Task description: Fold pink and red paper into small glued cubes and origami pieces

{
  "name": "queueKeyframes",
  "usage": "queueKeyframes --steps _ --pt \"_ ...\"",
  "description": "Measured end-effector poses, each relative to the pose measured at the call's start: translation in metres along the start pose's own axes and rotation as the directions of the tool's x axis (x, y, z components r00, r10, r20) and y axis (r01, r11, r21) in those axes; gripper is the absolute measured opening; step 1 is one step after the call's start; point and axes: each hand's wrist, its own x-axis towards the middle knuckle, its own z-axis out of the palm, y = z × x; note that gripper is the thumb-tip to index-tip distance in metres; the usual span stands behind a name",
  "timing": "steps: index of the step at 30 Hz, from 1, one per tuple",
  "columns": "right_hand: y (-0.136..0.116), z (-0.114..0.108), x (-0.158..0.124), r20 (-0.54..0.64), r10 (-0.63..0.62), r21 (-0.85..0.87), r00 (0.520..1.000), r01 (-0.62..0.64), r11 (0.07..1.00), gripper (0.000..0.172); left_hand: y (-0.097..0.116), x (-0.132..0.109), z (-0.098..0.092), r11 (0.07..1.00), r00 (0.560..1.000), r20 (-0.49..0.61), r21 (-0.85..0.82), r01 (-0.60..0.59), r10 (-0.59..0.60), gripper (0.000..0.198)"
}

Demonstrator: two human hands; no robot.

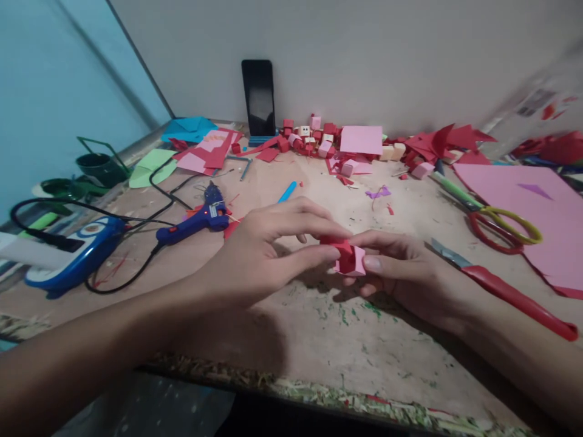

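Both my hands meet over the middle of the wooden table (pixel 319 340) on a small folded paper piece (pixel 348 258), red on top and pink below. My left hand (pixel 268 246) pinches its left side between thumb and fingers. My right hand (pixel 401 273) grips its right side, thumb pressed on the pink face. The piece sits just above the tabletop.
A blue glue gun (pixel 195 221) with a black cord lies left of my hands. A red-handled cutter (pixel 505 291) and scissors (pixel 496 224) lie at right by a pink sheet (pixel 537 206). Several small paper cubes (pixel 319 142), paper scraps and a standing phone (pixel 259 97) line the wall.
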Motion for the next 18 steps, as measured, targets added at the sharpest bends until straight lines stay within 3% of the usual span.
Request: queueKeyframes --steps 7,11,18 --pt "-0.001 0.001 0.0 0.019 -0.011 0.087 1.0 0.01 0.996 0.022 0.005 0.003 0.005 0.953 0.976 -0.004 -0.215 0.211 -0.217 0.01" --pt "-0.001 -0.001 0.0 0.02 -0.007 0.102 1.0 0.005 0.995 0.023 0.002 0.003 0.004 0.925 0.954 -0.02 -0.248 0.286 -0.3 0.014" --pt "-0.001 0.0 0.0 0.001 0.009 0.083 1.0 -0.009 0.997 0.025 -0.009 0.001 0.005 0.997 0.999 -0.022 -0.061 0.037 -0.038 0.02"
